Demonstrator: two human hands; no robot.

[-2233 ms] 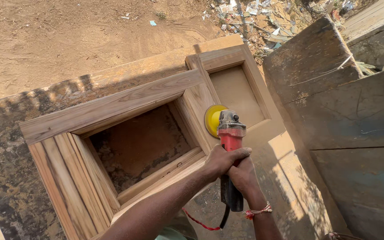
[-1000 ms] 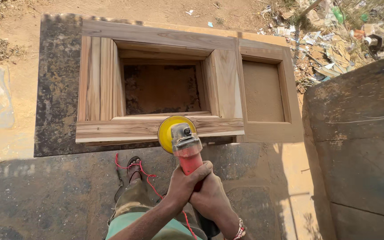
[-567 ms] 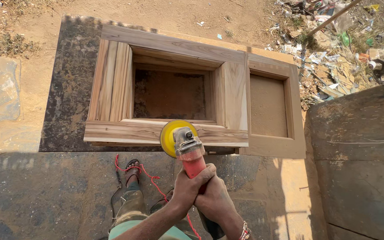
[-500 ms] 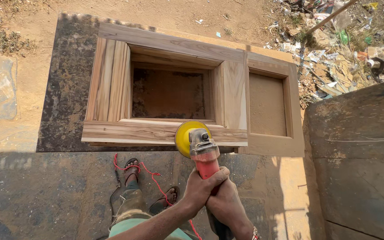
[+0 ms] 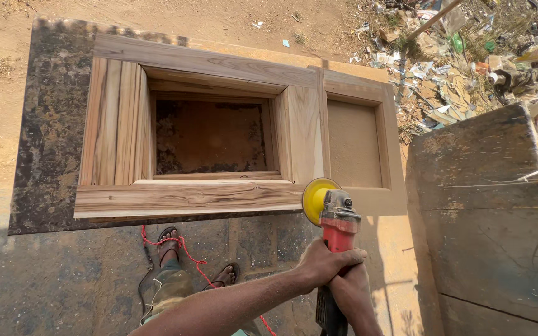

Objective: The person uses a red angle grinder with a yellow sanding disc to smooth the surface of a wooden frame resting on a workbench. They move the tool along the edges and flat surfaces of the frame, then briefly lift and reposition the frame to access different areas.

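Both hands, left hand (image 5: 325,264) above right hand (image 5: 351,292), close around the red angle grinder (image 5: 337,233) at lower centre; its yellow disc (image 5: 314,200) touches the wooden frame (image 5: 188,198) (filling the upper middle) at its near rail; a red cord (image 5: 185,252) trails by sandalled feet.

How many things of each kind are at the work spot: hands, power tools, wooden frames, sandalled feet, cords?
Bare hands: 2, left hand and right hand, both on the tool
Red angle grinder with yellow disc: 1
Pale wooden window frame: 1
Sandalled feet: 2
Red cord: 1
Total: 7
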